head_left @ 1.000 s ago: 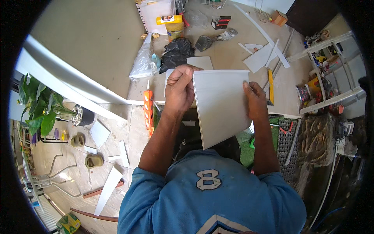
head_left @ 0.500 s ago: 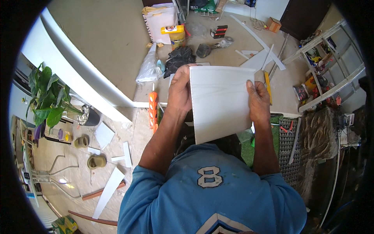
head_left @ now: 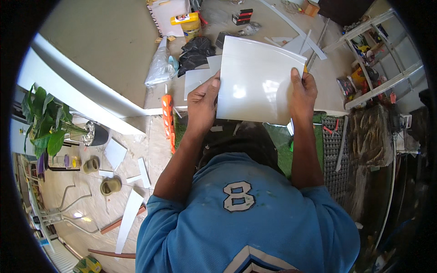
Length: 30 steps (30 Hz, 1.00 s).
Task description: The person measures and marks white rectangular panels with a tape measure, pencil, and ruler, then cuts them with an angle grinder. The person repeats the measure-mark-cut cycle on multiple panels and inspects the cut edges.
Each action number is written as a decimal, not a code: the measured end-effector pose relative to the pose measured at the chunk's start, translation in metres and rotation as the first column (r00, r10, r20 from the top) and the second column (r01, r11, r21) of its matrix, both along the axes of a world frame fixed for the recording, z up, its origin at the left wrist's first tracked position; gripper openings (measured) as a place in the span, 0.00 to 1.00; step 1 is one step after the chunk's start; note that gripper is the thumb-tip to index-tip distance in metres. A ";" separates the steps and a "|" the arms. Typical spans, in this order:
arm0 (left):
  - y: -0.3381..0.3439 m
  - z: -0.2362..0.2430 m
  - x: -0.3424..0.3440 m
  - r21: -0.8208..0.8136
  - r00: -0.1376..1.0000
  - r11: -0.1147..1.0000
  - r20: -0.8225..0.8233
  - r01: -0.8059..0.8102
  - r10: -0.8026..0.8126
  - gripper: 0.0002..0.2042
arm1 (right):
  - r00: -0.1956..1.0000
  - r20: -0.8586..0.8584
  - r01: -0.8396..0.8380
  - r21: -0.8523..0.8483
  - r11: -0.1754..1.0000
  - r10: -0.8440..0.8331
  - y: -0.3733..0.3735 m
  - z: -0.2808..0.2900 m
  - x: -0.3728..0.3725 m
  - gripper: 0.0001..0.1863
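Note:
A glossy white panel point(head_left: 255, 86), roughly square, is held up between my two hands, its shiny face catching the light. My left hand point(head_left: 202, 107) pinches the panel's left edge near the lower corner, thumb along the front. On the opposite edge my right hand point(head_left: 302, 93) grips with the thumb on the face and the fingers curled behind. Beyond my left hand, paler white sheets point(head_left: 195, 82) lie on the raised floor. An orange tool with a pointed white tip point(head_left: 168, 118) leans beside the step, left of my left forearm.
White offcuts point(head_left: 129, 220) and a pair of olive clogs point(head_left: 110, 186) lie on the tiles at left, near a potted plant point(head_left: 50, 123). Ahead are a black plastic bag point(head_left: 196, 53) and a yellow container point(head_left: 192, 31). A metal ladder point(head_left: 371, 68) stands at right.
The panel has tilted and moved farther away, so its face now reflects light. My left hand now sits lower along its edge. The view has shifted slightly.

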State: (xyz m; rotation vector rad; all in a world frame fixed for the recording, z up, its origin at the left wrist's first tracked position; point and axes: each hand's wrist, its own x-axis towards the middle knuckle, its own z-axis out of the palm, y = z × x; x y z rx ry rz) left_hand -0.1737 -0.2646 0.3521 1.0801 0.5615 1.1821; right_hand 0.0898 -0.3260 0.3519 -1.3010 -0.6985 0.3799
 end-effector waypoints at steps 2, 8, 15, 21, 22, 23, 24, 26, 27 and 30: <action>-0.008 -0.006 -0.002 0.034 0.993 0.999 -0.113 -0.033 0.037 0.18 | 0.999 -0.008 0.036 -0.027 0.999 -0.036 0.008 -0.006 0.007 0.14; -0.002 -0.037 -0.011 -0.040 0.962 0.996 -0.264 -0.085 0.072 0.16 | 0.996 0.093 0.029 -0.164 0.986 -0.014 0.023 -0.044 0.018 0.15; 0.040 -0.107 -0.022 0.045 0.797 0.999 -0.602 -0.015 0.039 0.20 | 0.997 0.000 -0.079 -0.288 0.954 0.082 0.067 -0.140 0.011 0.20; 0.072 -0.182 -0.017 -0.354 0.900 0.925 -0.434 -0.138 -0.032 0.20 | 0.863 -0.493 -0.320 -0.359 0.877 0.113 0.048 -0.274 0.102 0.19; 0.081 -0.192 -0.015 -0.433 0.902 0.888 -0.429 -0.156 -0.051 0.20 | 0.959 -0.283 -0.164 -0.551 0.818 0.002 0.047 -0.297 0.127 0.18; 0.090 -0.202 -0.010 -0.420 0.879 0.893 -0.471 -0.159 -0.065 0.20 | 0.994 -0.084 -0.011 -0.682 0.731 -0.063 0.048 -0.318 0.152 0.17; 0.100 -0.214 -0.001 -0.428 0.859 0.889 -0.505 -0.165 -0.083 0.20 | 0.994 0.058 0.107 -0.679 0.727 -0.093 0.039 -0.336 0.177 0.19; 0.121 -0.240 0.020 -0.321 0.800 0.944 -0.585 -0.077 -0.134 0.21 | 0.953 0.245 0.303 -0.732 0.610 -0.179 0.016 -0.366 0.215 0.20; 0.134 -0.256 0.038 -0.306 0.787 0.946 -0.607 -0.104 -0.110 0.21 | 0.924 0.330 0.382 -0.749 0.542 -0.195 0.006 -0.375 0.236 0.20; 0.161 -0.300 0.081 -0.044 0.668 0.999 -0.744 -0.020 -0.019 0.21 | 0.942 0.093 0.264 -0.800 0.539 -0.323 -0.020 -0.388 0.290 0.21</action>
